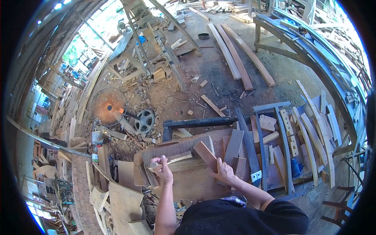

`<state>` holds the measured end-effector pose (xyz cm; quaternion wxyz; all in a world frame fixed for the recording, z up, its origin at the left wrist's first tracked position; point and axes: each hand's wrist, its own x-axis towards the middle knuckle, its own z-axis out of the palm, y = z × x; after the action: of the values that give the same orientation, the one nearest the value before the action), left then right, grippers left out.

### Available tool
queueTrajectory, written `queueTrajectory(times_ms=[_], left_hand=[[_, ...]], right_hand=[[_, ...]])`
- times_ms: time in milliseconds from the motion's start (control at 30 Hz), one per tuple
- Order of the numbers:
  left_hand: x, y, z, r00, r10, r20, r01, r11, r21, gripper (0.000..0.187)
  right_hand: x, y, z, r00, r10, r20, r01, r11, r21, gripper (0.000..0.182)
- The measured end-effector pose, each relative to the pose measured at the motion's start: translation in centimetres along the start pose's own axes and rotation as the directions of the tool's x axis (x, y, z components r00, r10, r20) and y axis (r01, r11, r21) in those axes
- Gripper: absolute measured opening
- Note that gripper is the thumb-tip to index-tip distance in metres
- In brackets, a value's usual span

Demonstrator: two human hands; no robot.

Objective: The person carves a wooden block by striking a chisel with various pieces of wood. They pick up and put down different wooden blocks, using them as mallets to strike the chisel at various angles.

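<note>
Reddish-brown wood, a flat rectangular board, is gripped at its near end between the fingers and thumb of the right hand, its far part near a thick, rough-grained wooden block. The left hand has its fingertips drawn together near a pale wedge-shaped wood offcut, though whether they pinch something small cannot be told. Handling looks to be under way, with the board already in hand, no joined pieces visible at the block, and a long dark toothed saw lying unheld to the right.
</note>
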<state>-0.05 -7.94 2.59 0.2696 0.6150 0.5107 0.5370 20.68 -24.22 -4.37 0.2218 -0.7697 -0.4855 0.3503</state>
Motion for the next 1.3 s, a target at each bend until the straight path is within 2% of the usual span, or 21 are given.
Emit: queueTrajectory(times_ms=[267, 400, 600, 700, 767, 867, 967, 1300], left_hand=[[-0.1, 0.6, 0.1, 0.999, -0.036, 0.000, 0.036, 0.999, -0.006, 0.021], [0.1, 0.0, 0.0, 1.000, 0.006, -0.002, -0.006, 1.000, 0.002, 0.019], [0.1, 0.7, 0.0, 1.000, -0.016, 0.013, 0.016, 1.000, 0.020, 0.019], [0.2, 0.7, 0.1, 1.000, 0.014, 0.006, -0.014, 1.000, 0.023, 0.020], [0.2, 1.2, 0.2, 0.999, -0.034, 0.021, 0.034, 0.999, -0.006, 0.020], [0.1, 1.0, 0.4, 1.000, -0.025, -0.006, 0.025, 0.998, -0.060, 0.020], [0.2, 0.9, 0.2, 1.000, -0.026, 0.011, 0.026, 1.000, -0.012, 0.020], [0.4, 1.0, -0.1, 0.999, -0.053, 0.003, 0.053, 0.997, -0.054, 0.020]], right_hand=[[-0.3, -0.3, -0.6, 1.000, -0.001, 0.009, 0.001, 1.000, 0.011, 0.065], [-0.1, -0.1, -0.3, 1.000, -0.011, -0.003, 0.011, 1.000, 0.005, 0.065], [-0.3, -0.2, -0.5, 1.000, -0.009, -0.003, 0.009, 1.000, 0.011, 0.063], [0.0, 0.1, 0.0, 1.000, 0.000, -0.029, 0.000, 1.000, 0.005, 0.068], [-0.1, 0.0, 0.0, 1.000, 0.004, -0.027, -0.004, 1.000, -0.001, 0.067], [0.0, 0.2, 0.2, 1.000, 0.005, -0.030, -0.005, 1.000, 0.009, 0.066], [-0.1, 0.2, 0.1, 1.000, 0.000, -0.030, 0.000, 1.000, 0.018, 0.067], [-0.1, 0.3, -0.3, 1.000, -0.025, -0.008, 0.025, 1.000, -0.015, 0.065]])
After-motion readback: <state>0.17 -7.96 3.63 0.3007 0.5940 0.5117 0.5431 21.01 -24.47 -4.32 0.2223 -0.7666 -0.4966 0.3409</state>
